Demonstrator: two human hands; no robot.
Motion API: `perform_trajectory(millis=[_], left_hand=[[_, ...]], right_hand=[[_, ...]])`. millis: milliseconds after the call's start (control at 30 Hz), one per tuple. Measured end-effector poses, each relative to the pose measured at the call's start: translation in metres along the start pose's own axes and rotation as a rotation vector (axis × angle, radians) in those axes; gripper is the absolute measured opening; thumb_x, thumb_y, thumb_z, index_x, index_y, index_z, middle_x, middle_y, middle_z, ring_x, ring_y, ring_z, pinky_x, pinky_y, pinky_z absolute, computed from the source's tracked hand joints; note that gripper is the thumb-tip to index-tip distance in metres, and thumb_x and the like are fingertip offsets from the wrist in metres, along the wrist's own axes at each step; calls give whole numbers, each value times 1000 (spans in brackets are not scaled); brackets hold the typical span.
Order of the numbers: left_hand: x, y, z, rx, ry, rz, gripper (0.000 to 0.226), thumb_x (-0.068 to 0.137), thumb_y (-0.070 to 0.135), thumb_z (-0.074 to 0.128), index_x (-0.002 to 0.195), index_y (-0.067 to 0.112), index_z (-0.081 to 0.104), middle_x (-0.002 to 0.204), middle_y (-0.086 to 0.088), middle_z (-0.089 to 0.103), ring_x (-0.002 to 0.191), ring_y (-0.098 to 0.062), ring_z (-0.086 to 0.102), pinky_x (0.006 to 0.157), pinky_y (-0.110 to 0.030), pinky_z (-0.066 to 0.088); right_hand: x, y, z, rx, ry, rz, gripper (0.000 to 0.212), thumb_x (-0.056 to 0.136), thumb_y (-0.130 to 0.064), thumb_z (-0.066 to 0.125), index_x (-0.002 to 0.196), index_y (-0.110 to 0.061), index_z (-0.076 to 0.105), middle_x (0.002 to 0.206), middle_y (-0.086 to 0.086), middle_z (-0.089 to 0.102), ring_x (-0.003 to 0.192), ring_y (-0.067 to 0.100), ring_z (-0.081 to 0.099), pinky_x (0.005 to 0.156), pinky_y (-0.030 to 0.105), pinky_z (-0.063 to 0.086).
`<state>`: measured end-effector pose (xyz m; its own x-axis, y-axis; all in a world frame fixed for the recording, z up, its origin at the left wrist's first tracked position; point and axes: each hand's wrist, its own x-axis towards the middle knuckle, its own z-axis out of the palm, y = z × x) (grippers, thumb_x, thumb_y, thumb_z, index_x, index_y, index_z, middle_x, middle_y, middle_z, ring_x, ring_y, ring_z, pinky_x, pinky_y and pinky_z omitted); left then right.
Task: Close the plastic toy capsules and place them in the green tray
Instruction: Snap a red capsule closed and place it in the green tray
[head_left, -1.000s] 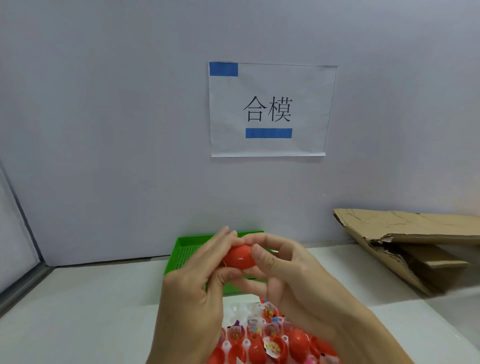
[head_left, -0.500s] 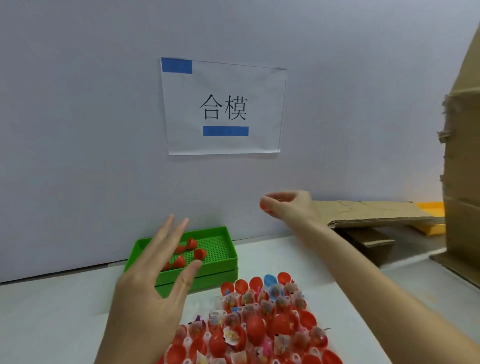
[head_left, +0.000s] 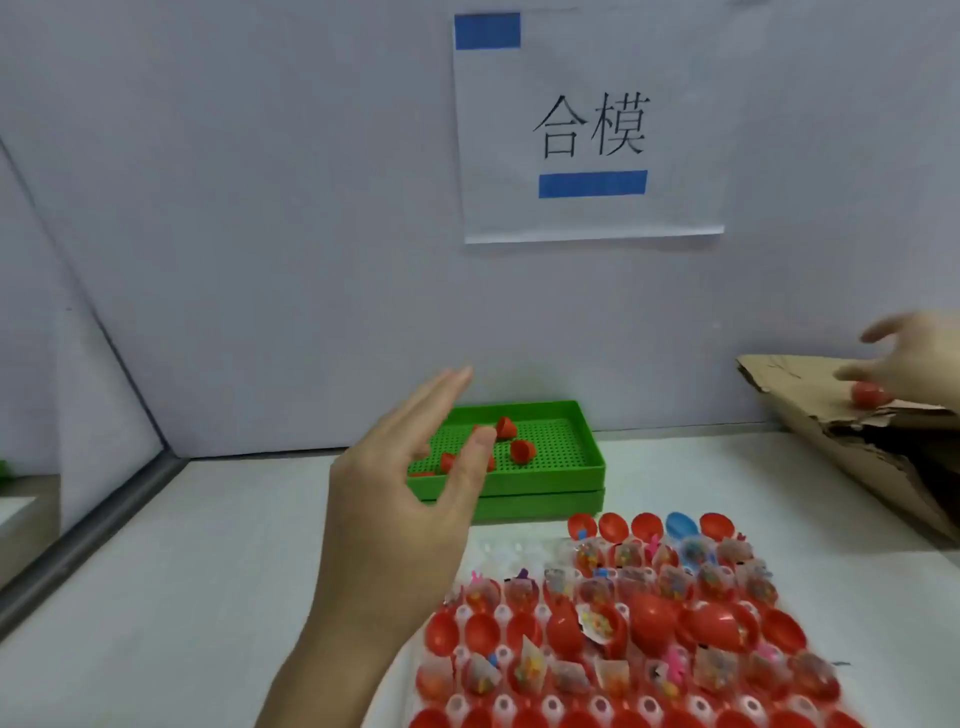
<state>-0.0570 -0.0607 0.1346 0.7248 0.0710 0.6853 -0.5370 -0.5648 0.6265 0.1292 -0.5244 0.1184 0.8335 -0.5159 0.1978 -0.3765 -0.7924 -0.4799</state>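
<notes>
The green tray (head_left: 545, 470) stands against the back wall with several closed red capsules (head_left: 506, 427) inside it. My left hand (head_left: 400, 499) hovers in front of the tray, fingers straight and holding nothing. At the far right edge my right hand (head_left: 914, 358), blurred, is over a cardboard flap, with a closed red capsule (head_left: 866, 395) held under its thumb; the forefinger is lifted. A holder sheet of open red capsule halves (head_left: 649, 623) with small bagged toys fills the near right.
Torn cardboard (head_left: 857, 452) slopes down at the right, next to the capsule sheet. One blue capsule half (head_left: 681, 525) sits in the sheet's back row. A white wall with a paper sign (head_left: 589, 135) closes the back; a partition stands at the left.
A second ago both hands pressed one red capsule together. They then parted: my left hand opened near the tray, my right hand swung right to the cardboard with the capsule.
</notes>
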Motion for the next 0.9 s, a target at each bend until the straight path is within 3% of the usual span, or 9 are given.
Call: perform_trajectory(millis=[100, 200, 267, 333, 433, 533, 600, 733, 900], left_hand=[[2, -6, -6, 12, 8, 1, 34, 91, 47, 58, 122, 36, 66, 112, 34, 59, 111, 3, 60, 93, -20, 52], [4, -18, -9, 77, -60, -19, 22, 95, 30, 63, 114, 26, 73, 105, 25, 66, 106, 7, 60, 93, -26, 53], [4, -25, -9, 102, -146, -74, 21, 94, 29, 63, 112, 28, 74, 98, 27, 67, 99, 9, 61, 89, -15, 51], [3, -27, -8, 124, -223, -99, 21, 93, 29, 62, 112, 30, 73, 93, 30, 65, 96, 13, 60, 82, -3, 47], [2, -27, -7, 131, -259, -101, 22, 93, 29, 62, 113, 31, 72, 97, 26, 67, 95, 14, 59, 80, 1, 43], [2, -26, -5, 109, -252, -92, 21, 93, 28, 63, 110, 31, 73, 97, 24, 69, 94, 11, 61, 80, 0, 43], [2, -26, -5, 101, -247, -92, 20, 93, 28, 63, 109, 31, 74, 98, 23, 70, 93, 9, 62, 80, -2, 44], [4, -26, -7, 84, -238, -94, 19, 93, 27, 63, 107, 32, 74, 97, 23, 70, 92, 10, 61, 78, 0, 43], [4, -26, -8, 77, -227, -85, 17, 93, 26, 64, 104, 32, 75, 92, 27, 68, 90, 10, 61, 75, 0, 42]], right_hand=[[-11, -15, 24, 34, 85, -273, 34, 78, -29, 82, 107, -24, 66, 105, 13, 70, 87, 35, 66, 86, 53, 55], [-85, -66, 23, 108, 189, -613, 20, 85, -31, 69, 103, -38, 65, 97, -8, 72, 79, 16, 66, 82, 37, 55], [-144, -100, 23, 165, 51, -774, 17, 86, -31, 63, 99, -41, 69, 90, -23, 70, 73, -2, 66, 70, 17, 53], [-188, -125, 38, 154, -237, -872, 20, 90, -24, 64, 100, -38, 74, 91, -24, 72, 79, -10, 65, 67, 4, 49], [-218, -151, 71, -84, -535, -939, 29, 91, -22, 66, 118, -31, 70, 107, -15, 72, 84, -8, 62, 80, 9, 50], [-219, -162, 89, -267, -629, -922, 46, 90, -26, 67, 135, -27, 57, 131, -5, 63, 110, 10, 60, 99, 29, 50], [-214, -165, 92, -346, -643, -917, 50, 89, -26, 67, 137, -28, 54, 137, -4, 59, 121, 16, 57, 102, 36, 50], [-206, -165, 90, -355, -678, -898, 49, 88, -27, 69, 136, -31, 56, 130, -7, 62, 117, 13, 58, 99, 31, 50], [-201, -166, 92, -340, -739, -887, 40, 89, -21, 68, 129, -26, 63, 122, -9, 69, 98, 5, 61, 96, 25, 52]])
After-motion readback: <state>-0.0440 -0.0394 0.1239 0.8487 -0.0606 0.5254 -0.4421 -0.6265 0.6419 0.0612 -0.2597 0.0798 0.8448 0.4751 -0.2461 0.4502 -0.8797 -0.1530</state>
